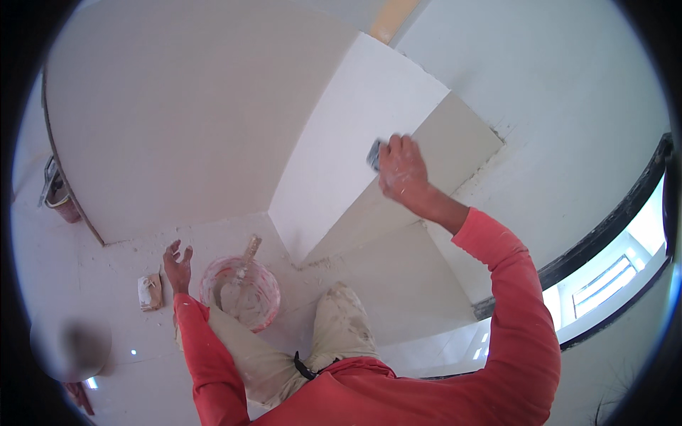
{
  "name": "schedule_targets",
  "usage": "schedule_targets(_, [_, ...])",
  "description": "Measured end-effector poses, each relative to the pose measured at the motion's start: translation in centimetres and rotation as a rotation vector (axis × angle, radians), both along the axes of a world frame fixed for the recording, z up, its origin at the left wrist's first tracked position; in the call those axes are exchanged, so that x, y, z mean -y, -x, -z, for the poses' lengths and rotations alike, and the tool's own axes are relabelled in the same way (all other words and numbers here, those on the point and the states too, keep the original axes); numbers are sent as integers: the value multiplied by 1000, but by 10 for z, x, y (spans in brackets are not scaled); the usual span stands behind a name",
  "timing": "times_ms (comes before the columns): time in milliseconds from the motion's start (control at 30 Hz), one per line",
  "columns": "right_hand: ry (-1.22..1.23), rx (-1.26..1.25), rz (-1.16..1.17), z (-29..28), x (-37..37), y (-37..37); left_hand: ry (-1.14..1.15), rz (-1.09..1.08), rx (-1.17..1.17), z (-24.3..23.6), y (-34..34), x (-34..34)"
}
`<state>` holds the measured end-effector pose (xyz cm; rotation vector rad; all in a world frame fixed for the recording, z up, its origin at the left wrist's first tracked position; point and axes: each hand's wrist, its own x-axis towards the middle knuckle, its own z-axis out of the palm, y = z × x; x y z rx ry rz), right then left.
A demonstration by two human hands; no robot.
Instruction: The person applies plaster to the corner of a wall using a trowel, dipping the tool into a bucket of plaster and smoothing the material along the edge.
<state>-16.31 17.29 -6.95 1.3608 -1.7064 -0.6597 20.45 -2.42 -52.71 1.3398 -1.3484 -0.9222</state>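
Observation:
My right hand [403, 170] is closed round a small grey block [375, 155], held at the white wall face [334, 106] close to its edge with the greyer face [455, 142]. My left hand [178, 264] is raised low on the left, fingers curled but apart and holding nothing. Beside it is a pink-rimmed bucket [273, 291] smeared with whitish material, with a handled tool [251, 248] standing in it. On the floor left of my left hand lies a small white-and-brown packet [150, 291].
A second bucket [65, 206] with tools stands at the far left, beyond a thin vertical edge of the large wall [163, 121]. At right, a curved dark frame [590, 245] borders a bright opening with a window. Scraps lie along the foot of the wall. A blurred round shape is at lower left.

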Motion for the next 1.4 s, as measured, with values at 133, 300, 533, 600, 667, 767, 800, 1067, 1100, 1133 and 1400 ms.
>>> schedule_targets(133, [101, 67, -75, -14, -2, -19, 30, -27, 4, 9, -15, 6])
schedule_targets(300, [406, -3, -175, -111, -3, -15, -6, 11, -19, 7, -9, 5])
schedule_targets(533, [110, 177, 85, -21, 3, -12, 31, 6, -55, 11, -12, 10])
schedule_targets(600, [-84, 241, 173, -2, 4, -17, 36, 8, -57, 10, -13, 12])
schedule_targets(667, [104, 166, -45, -14, 2, -10, -8, 14, -52, 6, -12, 7])
schedule_targets(767, [367, 19, -190, -72, 0, -24, 19, 3, -66, -2, -14, 4])
schedule_targets(800, [441, -50, -251, -84, -1, -19, 0, 10, -68, -2, -11, 3])
schedule_targets(1067, [32, 191, -26, 2, -12, -12, -14, -3, -78, 4, -13, 4])
schedule_targets(1100, [115, 158, -104, -3, -13, -7, 2, 1, -70, 2, -14, 7])
schedule_targets(1133, [188, 118, -172, -14, -17, 0, 7, 13, -70, 0, -10, 7])
schedule_targets(1400, [328, 52, -72, -60, -1, 1, -33, 5, -91, 0, -21, 5])
